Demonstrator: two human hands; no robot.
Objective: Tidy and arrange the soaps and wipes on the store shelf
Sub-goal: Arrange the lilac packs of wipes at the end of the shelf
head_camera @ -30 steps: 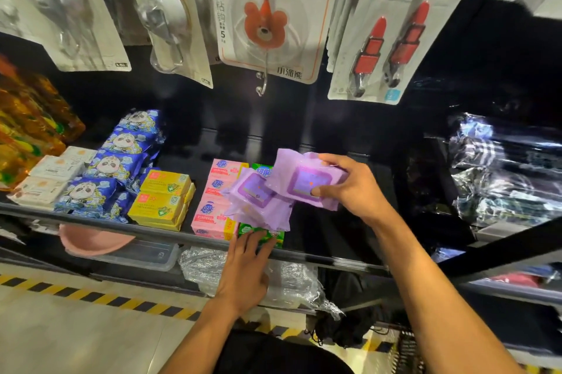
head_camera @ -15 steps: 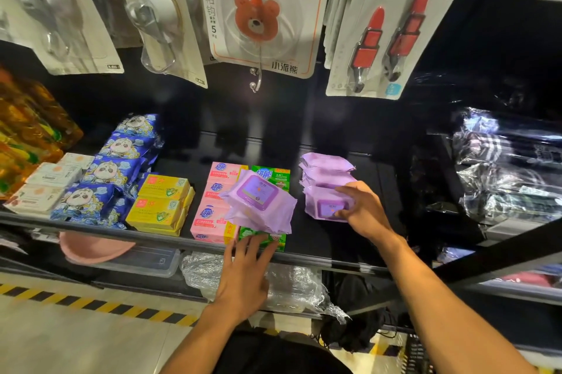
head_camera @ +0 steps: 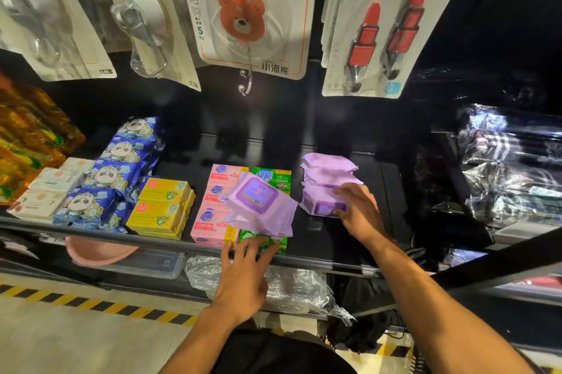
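A tilted purple wipes pack (head_camera: 258, 206) hides most of the green soap boxes (head_camera: 273, 180) by the shelf's (head_camera: 322, 238) front edge, and the right hand (head_camera: 360, 212) covers part of the front stacked pack (head_camera: 317, 203).

The right hand (head_camera: 359, 212) has set its purple wipes pack (head_camera: 317, 200) onto the shelf (head_camera: 334, 241).

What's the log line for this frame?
right grip holds front purple wipes pack | left grip touches green soap box | loose wipes pack atop soaps
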